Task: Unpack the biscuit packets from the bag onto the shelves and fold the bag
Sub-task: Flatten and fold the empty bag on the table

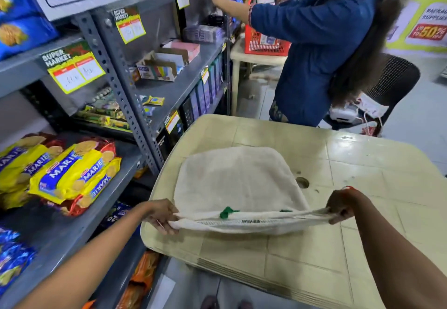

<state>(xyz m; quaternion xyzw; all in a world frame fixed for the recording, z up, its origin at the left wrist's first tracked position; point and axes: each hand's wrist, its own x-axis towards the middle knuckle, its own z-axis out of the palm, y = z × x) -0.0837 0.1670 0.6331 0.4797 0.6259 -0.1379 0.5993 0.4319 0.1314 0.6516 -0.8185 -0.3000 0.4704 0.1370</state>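
Observation:
An off-white cloth bag [237,182] with green stitching lies flat on the beige plastic table [362,163]. Its near edge is lifted and stretched taut between my hands. My left hand [160,214] pinches the bag's left corner at the table's left edge. My right hand [341,205] grips the right corner. Yellow and red Marie biscuit packets [72,175] are stacked on the grey shelf [79,231] to my left. The bag looks flat, with nothing showing inside it.
Another person in a blue top [319,49] stands beyond the table, reaching up to the shelving. A red basket [263,42] sits on a white table behind. A black chair [391,83] is at the right. Blue packets [12,260] lie on the near shelf.

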